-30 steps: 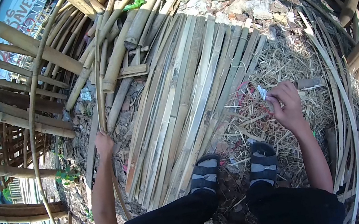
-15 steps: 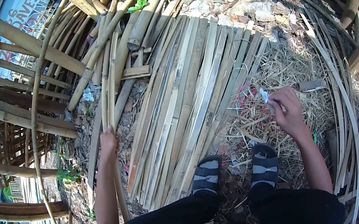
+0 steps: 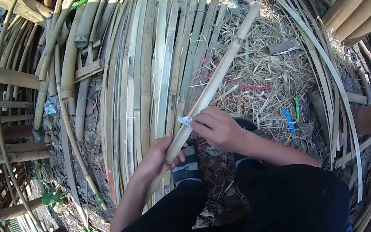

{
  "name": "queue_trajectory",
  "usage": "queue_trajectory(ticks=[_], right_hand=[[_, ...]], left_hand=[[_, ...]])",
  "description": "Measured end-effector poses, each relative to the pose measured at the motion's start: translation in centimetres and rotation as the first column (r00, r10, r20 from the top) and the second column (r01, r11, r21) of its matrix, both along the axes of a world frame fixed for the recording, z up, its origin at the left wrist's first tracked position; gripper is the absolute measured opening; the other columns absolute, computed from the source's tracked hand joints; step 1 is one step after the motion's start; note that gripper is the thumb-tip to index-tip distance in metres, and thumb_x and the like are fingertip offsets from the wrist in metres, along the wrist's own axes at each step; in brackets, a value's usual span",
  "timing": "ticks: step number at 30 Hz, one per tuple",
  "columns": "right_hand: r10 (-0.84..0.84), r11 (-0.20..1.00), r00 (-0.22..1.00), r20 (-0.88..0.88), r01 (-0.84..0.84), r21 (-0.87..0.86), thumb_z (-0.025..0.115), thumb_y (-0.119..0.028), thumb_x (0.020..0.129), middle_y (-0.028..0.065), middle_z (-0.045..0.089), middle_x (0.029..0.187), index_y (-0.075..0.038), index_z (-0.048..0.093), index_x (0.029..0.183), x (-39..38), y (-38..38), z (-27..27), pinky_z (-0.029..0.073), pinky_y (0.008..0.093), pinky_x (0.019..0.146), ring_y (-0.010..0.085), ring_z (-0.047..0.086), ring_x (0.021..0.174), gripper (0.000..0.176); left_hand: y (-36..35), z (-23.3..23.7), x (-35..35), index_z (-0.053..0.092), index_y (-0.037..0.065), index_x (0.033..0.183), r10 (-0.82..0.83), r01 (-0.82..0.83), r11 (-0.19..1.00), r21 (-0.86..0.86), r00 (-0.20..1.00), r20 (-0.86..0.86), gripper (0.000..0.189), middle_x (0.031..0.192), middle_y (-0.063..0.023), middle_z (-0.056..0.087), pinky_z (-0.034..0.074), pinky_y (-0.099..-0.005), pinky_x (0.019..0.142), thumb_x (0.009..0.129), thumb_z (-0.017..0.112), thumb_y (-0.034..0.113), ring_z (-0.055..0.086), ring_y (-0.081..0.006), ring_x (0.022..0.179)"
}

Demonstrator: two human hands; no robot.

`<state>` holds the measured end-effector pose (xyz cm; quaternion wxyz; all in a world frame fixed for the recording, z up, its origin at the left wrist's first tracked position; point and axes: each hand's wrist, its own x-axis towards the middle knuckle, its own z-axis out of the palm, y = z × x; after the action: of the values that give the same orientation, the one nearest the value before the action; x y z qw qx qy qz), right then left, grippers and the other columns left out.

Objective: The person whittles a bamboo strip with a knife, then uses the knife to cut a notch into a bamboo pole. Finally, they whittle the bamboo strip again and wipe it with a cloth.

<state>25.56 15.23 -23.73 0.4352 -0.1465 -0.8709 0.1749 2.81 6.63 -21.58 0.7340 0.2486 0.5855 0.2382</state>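
My left hand is wrapped round the lower end of a split bamboo strip, which slants up and away to the right over the ground. In my right hand, thumb and fingers pinch a small crumpled white scrap right at the strip, just above the left hand. Whether the scrap is plastic, paper or cloth I cannot tell. Beneath and left of the strip lies a row of flat bamboo slats, side by side on the ground.
Whole bamboo poles are piled at the upper left. Pale shavings with pink string cover the ground to the right. Long thin strips lie beyond them. My sandalled feet stand close below my hands.
My left hand has come in from the left side with a bamboo strip, now slanting to the right. My right hand has moved left, bringing the white scrap to the strip. The view has shifted.
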Motion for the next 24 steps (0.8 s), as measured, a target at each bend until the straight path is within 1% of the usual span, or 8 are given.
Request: queue_trajectory(ticks=[2, 6, 9, 14, 15, 21, 23, 24], right_hand=[[-0.204, 0.969, 0.978, 0.042, 0.208, -0.134, 0.068, 0.010, 0.070, 0.0141, 0.063, 0.094, 0.003, 0.067, 0.099, 1.0, 1.1, -2.0, 0.053, 0.0400, 0.073, 0.0319, 0.064, 0.087, 0.030], [-0.218, 0.928, 0.965, 0.147, 0.251, -0.275, 0.066, 0.007, 0.072, 0.0120, 0.062, 0.092, 0.002, 0.067, 0.098, 2.8, 3.3, -3.3, 0.053, 0.0391, 0.075, 0.0302, 0.063, 0.089, 0.026], [-0.069, 0.953, 0.967, 0.245, 0.137, -0.272, 0.066, 0.006, 0.074, 0.0113, 0.063, 0.093, 0.000, 0.067, 0.096, 2.8, 4.1, -3.0, 0.052, 0.0406, 0.078, 0.0305, 0.062, 0.090, 0.023], [-0.073, 0.991, 0.946, 0.317, 0.104, -0.081, 0.065, 0.004, 0.077, 0.0125, 0.059, 0.089, -0.002, 0.061, 0.091, 2.8, 7.5, -0.4, 0.048, 0.0420, 0.079, 0.0318, 0.059, 0.091, 0.015], [-0.029, 0.989, 0.955, 0.294, 0.069, -0.128, 0.061, 0.004, 0.077, 0.0127, 0.057, 0.088, -0.003, 0.056, 0.086, 2.5, 8.2, -0.1, 0.048, 0.0419, 0.074, 0.0334, 0.060, 0.086, 0.012], [0.123, 0.954, 0.942, 0.313, -0.026, -0.298, 0.063, 0.000, 0.086, 0.0118, 0.057, 0.090, -0.004, 0.057, 0.092, 0.8, 9.9, 4.3, 0.049, 0.0417, 0.069, 0.0346, 0.061, 0.078, 0.009], [0.167, 0.955, 0.969, 0.183, -0.113, -0.274, 0.064, 0.001, 0.086, 0.0113, 0.057, 0.090, -0.002, 0.058, 0.094, 0.4, 10.7, 5.1, 0.050, 0.0383, 0.067, 0.0317, 0.061, 0.076, 0.010], [0.145, 0.959, 0.969, 0.199, -0.089, -0.268, 0.064, 0.001, 0.086, 0.0113, 0.057, 0.090, -0.002, 0.058, 0.094, 0.2, 11.3, 5.9, 0.050, 0.0383, 0.067, 0.0317, 0.061, 0.076, 0.010]], left_hand=[[0.1, -2.0, 0.5, 0.064, 0.000, 0.109, -0.025, 0.025, 1.000, -0.006, 1.000, 0.000, 0.066, 0.070, -0.0105, 0.068, 0.042, -0.0245, 0.044, 0.108, 0.025, 0.052, 0.058, -0.0132, 0.051], [0.4, -3.5, 0.5, 0.064, 0.001, 0.106, -0.098, 0.098, 0.994, -0.044, 0.995, -0.006, 0.067, 0.071, -0.0102, 0.068, 0.043, -0.0260, 0.045, 0.107, 0.025, 0.056, 0.059, -0.0125, 0.054], [0.7, -3.4, 0.3, 0.063, 0.000, 0.107, -0.151, 0.150, 0.988, -0.045, 0.988, -0.023, 0.070, 0.072, -0.0090, 0.067, 0.044, -0.0251, 0.048, 0.107, 0.021, 0.056, 0.057, -0.0123, 0.053], [2.6, 1.0, -1.9, 0.060, 0.004, 0.090, -0.294, 0.320, 0.945, 0.071, 0.923, -0.249, 0.051, 0.065, -0.0061, 0.064, 0.042, -0.0264, 0.046, 0.108, 0.037, 0.045, 0.055, -0.0105, 0.050], [3.4, 3.0, -2.2, 0.060, 0.003, 0.088, -0.300, 0.326, 0.945, 0.043, 0.908, -0.293, 0.041, 0.063, -0.0043, 0.062, 0.042, -0.0260, 0.047, 0.108, 0.043, 0.035, 0.054, -0.0095, 0.048], [8.8, 10.0, -7.0, 0.062, 0.000, 0.084, -0.445, 0.610, 0.782, 0.126, 0.688, -0.573, 0.036, 0.062, -0.0037, 0.061, 0.044, -0.0259, 0.048, 0.106, 0.049, 0.025, 0.054, -0.0085, 0.049], [10.6, 12.1, -7.5, 0.066, 0.000, 0.086, -0.256, 0.619, 0.738, 0.268, 0.624, -0.738, 0.030, 0.063, -0.0057, 0.062, 0.047, -0.0306, 0.053, 0.102, 0.055, 0.023, 0.058, -0.0149, 0.052], [11.8, 13.0, -7.5, 0.068, 0.000, 0.088, -0.012, 0.760, 0.554, 0.341, 0.417, -0.909, 0.025, 0.063, -0.0088, 0.063, 0.048, -0.0371, 0.058, 0.097, 0.061, 0.022, 0.061, -0.0235, 0.057]])
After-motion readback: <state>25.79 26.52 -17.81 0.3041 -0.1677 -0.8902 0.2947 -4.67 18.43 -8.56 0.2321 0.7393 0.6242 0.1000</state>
